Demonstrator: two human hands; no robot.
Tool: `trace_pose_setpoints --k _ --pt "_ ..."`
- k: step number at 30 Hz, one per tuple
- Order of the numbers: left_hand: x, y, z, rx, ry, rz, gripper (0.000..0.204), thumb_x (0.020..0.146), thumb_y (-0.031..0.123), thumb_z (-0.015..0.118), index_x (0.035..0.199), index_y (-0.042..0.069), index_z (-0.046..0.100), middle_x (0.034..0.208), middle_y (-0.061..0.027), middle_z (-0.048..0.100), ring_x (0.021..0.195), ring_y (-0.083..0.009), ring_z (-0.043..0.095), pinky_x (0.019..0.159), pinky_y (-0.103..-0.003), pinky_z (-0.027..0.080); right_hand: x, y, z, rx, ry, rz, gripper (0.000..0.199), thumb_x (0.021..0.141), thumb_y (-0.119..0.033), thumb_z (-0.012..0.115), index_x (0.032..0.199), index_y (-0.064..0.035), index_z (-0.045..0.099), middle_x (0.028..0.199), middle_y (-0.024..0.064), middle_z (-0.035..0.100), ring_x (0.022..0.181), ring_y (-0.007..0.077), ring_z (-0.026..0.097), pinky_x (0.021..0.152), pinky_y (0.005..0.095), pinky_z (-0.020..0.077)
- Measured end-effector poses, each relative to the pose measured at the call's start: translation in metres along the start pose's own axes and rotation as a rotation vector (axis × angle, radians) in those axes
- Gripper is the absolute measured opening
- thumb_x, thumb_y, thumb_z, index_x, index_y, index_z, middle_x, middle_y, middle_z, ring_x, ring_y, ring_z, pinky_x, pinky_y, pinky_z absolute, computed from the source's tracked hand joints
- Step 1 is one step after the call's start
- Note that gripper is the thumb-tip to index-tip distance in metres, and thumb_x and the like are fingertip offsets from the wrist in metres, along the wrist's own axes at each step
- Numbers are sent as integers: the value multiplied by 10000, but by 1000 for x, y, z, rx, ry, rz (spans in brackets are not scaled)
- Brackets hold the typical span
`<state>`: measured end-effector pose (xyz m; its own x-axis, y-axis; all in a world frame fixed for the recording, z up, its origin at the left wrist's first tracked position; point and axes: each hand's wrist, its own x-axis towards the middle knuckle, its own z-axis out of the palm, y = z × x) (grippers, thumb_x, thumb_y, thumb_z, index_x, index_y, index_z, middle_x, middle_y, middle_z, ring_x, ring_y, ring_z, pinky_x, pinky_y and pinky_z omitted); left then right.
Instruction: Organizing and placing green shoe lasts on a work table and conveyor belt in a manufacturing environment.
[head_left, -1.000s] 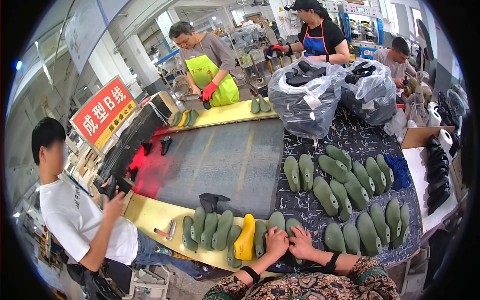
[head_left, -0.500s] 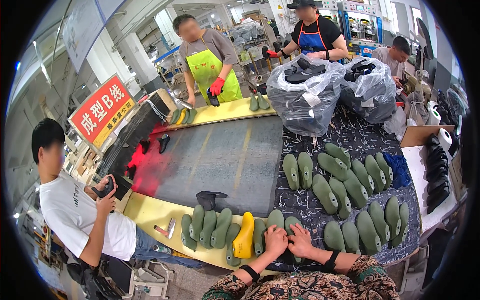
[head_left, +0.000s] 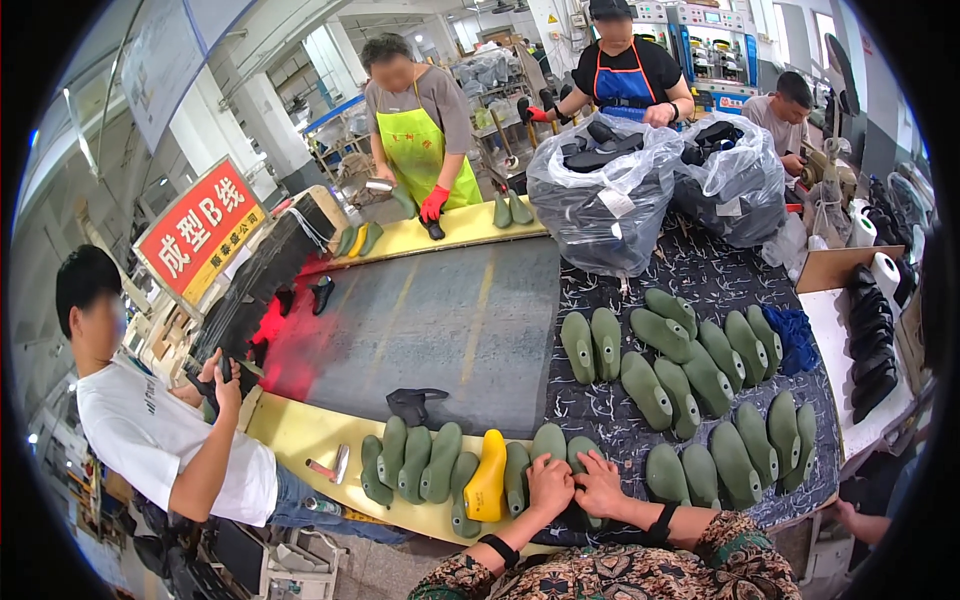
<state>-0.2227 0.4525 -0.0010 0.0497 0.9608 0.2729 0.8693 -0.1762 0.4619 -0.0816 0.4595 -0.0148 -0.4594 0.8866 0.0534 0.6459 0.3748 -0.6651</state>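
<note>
My left hand (head_left: 551, 486) and my right hand (head_left: 598, 485) are close together at the near edge of the bench. The left fingers are curled over the lower end of a green shoe last (head_left: 549, 441). My right fingers bend over the lower part of another green shoe last (head_left: 579, 449) beside it, hiding much of it. To the left, a yellow shoe last (head_left: 487, 475) stands among several green shoe lasts (head_left: 441, 462). On the right, more green shoe lasts (head_left: 648, 389) lie in groups on a dark patterned cloth (head_left: 598, 410).
A grey belt (head_left: 430, 325) runs beyond the yellow ledge (head_left: 285, 425), with a black shoe upper (head_left: 412, 405) on it. Clear bags (head_left: 605, 210) of black pieces stand at the far right. Co-workers stand at the left and far sides. A hammer (head_left: 335, 464) lies on the ledge.
My hands stay almost in place. Across the belt, the co-worker in the yellow-green apron has lowered a black shoe piece to the ledge and raised a green last. The person at left has shifted their hands.
</note>
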Motion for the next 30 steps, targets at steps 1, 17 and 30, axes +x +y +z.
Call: trace_pose_setpoints --k 1,17,30 --pt "0 0 0 2 5 0 63 699 90 576 744 88 620 840 -32 619 1025 -324 483 834 -452 360 0 0 0 -6 -6 2 327 689 -239 547 971 -123 665 1342 158 372 1289 335 257 1013 523 204" --pt "1 1 -1 2 -3 3 58 699 92 574 740 87 614 834 -43 616 1020 -332 483 836 -454 364 0 -2 -3 -14 -26 3 334 699 -242 549 991 -121 659 1347 162 367 1292 339 250 1012 518 202" --pt "1 -1 0 -26 -58 -19 100 714 130 557 761 71 622 884 -29 612 1077 -322 442 874 -461 340 0 -2 -3 -21 -11 -2 313 722 -279 546 967 -122 660 1344 149 380 1286 334 266 1004 518 211"
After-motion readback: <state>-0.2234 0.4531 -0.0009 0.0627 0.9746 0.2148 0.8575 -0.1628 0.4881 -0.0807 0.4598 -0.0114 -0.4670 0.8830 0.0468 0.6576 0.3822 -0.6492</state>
